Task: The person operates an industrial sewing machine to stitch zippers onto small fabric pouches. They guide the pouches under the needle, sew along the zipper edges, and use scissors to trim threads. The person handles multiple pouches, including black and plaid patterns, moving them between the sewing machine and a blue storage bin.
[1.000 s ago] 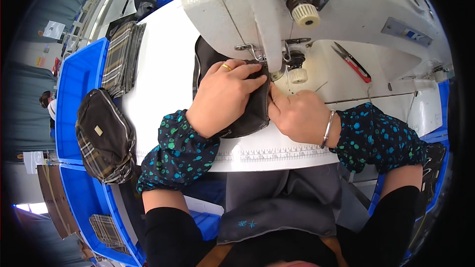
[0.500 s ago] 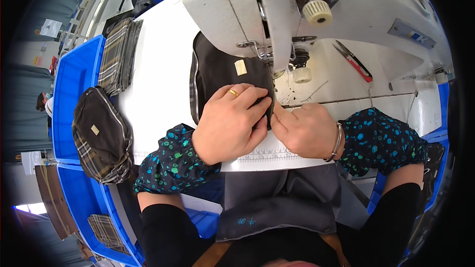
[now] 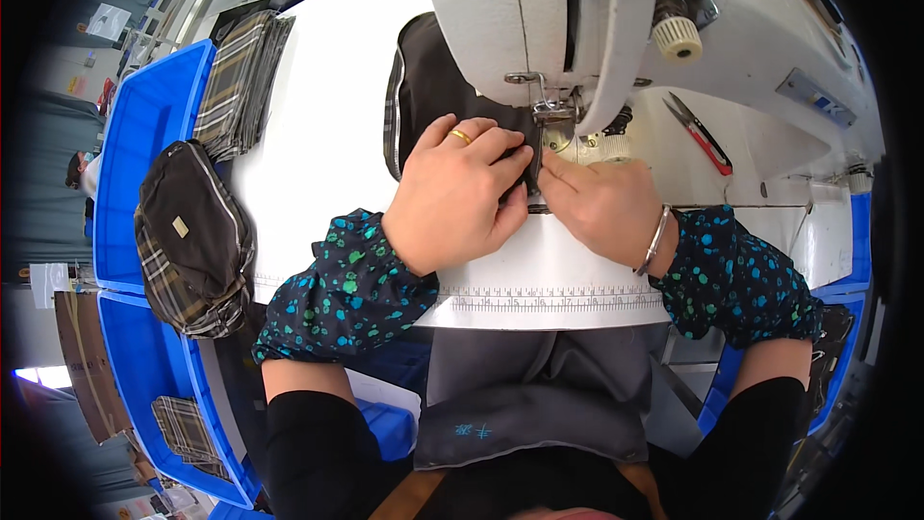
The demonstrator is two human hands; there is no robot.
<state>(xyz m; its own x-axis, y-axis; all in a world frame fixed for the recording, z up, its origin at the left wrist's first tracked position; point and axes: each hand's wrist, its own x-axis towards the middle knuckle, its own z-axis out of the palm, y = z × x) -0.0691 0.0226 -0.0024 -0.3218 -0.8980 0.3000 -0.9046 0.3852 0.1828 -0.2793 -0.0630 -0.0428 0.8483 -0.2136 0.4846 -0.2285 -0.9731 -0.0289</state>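
A dark brown fabric piece with a zipper along its left side lies flat under the sewing machine's head. Its right edge runs up to the presser foot. My left hand, a ring on one finger, rests on the fabric with bent fingers, thumb and fingertips gathering it near that edge. Just right of it, my right hand pinches the same edge between thumb and forefinger, close in front of the foot. The fingers hide the near end of the fabric, and the machine head covers its far right part.
The white sewing machine stands over the white table. Red-handled thread snips lie right of the needle. Leftward are stacked plaid pieces, a dark plaid pouch and blue bins. A printed ruler runs along the front edge.
The fabric has slid away from me beneath the machine head, and its light label is now nearly hidden. Both hands have moved forward with it, still holding the edge. The view has shifted slightly.
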